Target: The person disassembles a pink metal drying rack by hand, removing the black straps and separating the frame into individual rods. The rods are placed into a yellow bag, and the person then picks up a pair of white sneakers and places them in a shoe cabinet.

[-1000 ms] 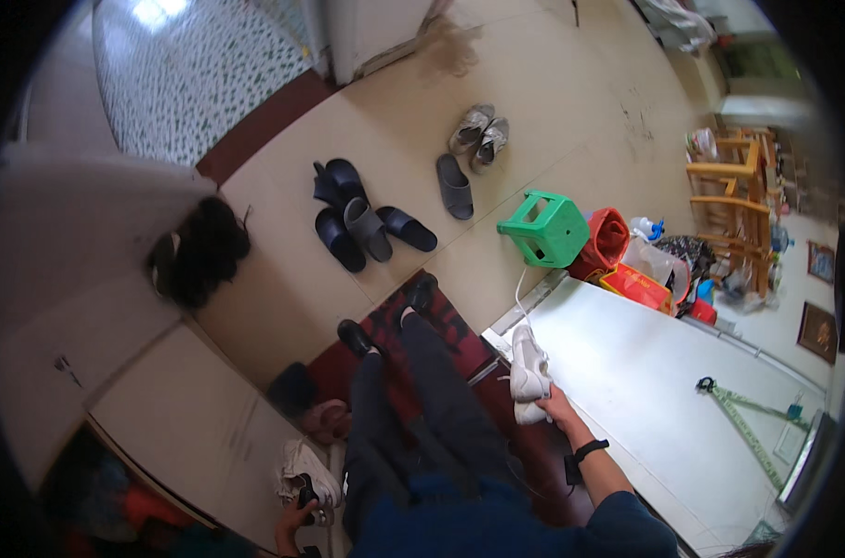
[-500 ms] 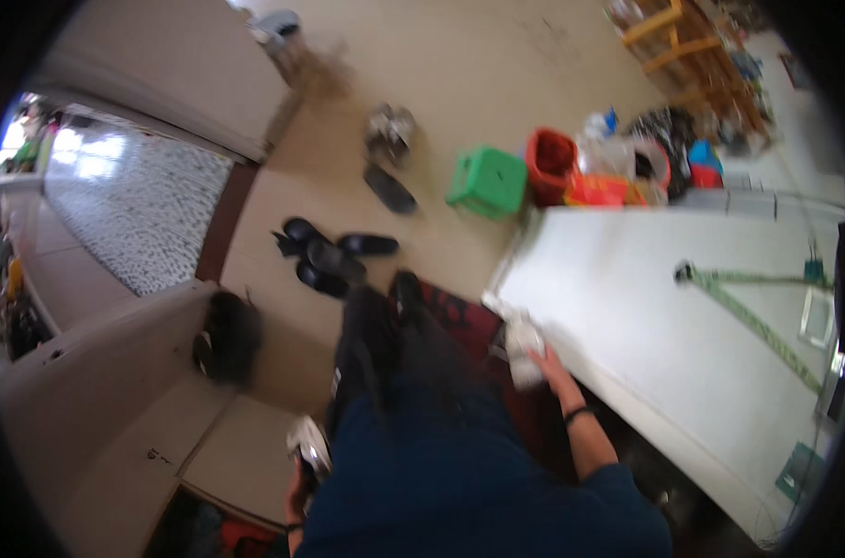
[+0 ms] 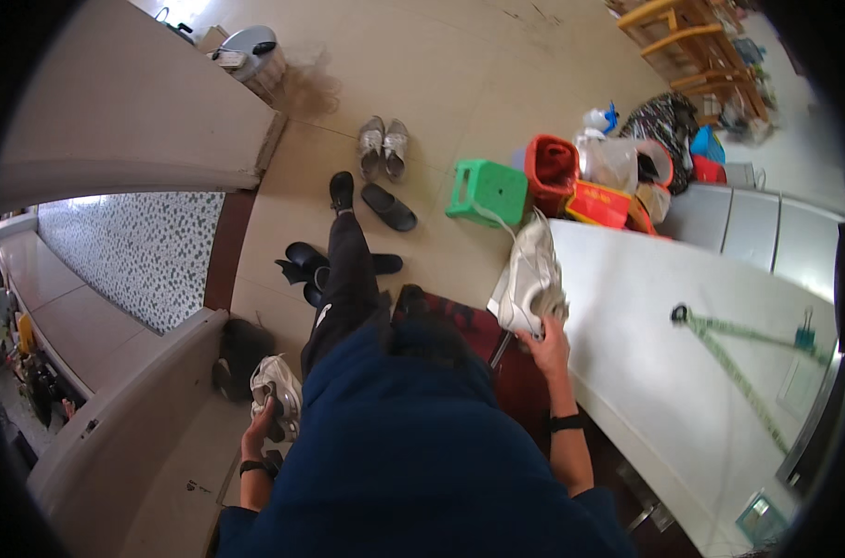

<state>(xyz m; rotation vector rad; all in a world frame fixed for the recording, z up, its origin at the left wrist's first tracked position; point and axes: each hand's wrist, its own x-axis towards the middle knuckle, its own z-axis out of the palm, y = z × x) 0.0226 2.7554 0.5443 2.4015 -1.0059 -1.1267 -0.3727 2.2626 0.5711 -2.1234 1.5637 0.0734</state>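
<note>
In my right hand [image 3: 550, 349] is a white sneaker [image 3: 531, 270], gripped at its heel opening, toe pointing ahead and a lace trailing from it. It is beside the near corner of a white panel [image 3: 646, 316]. My left hand [image 3: 258, 430] has its fingers wrapped round a second white sneaker [image 3: 276, 381], low at my left side near a dark shoe [image 3: 241, 349]. My left foot wears a black clog [image 3: 342, 191], forward on the tiles next to a loose dark slipper [image 3: 388, 206]. Part of my left fingers is hidden by the shoe.
Ahead stand a pair of grey-white shoes [image 3: 383, 149], a green stool [image 3: 488, 192] and a red bin [image 3: 551, 172] beside bags. More black footwear [image 3: 303, 260] lies left of my leg. A dark red mat [image 3: 464, 321] is underfoot. A doorway threshold [image 3: 229, 246] is at left.
My left foot has stepped forward. My right hand has brought its sneaker forward and up; my left hand has moved left and forward with the other.
</note>
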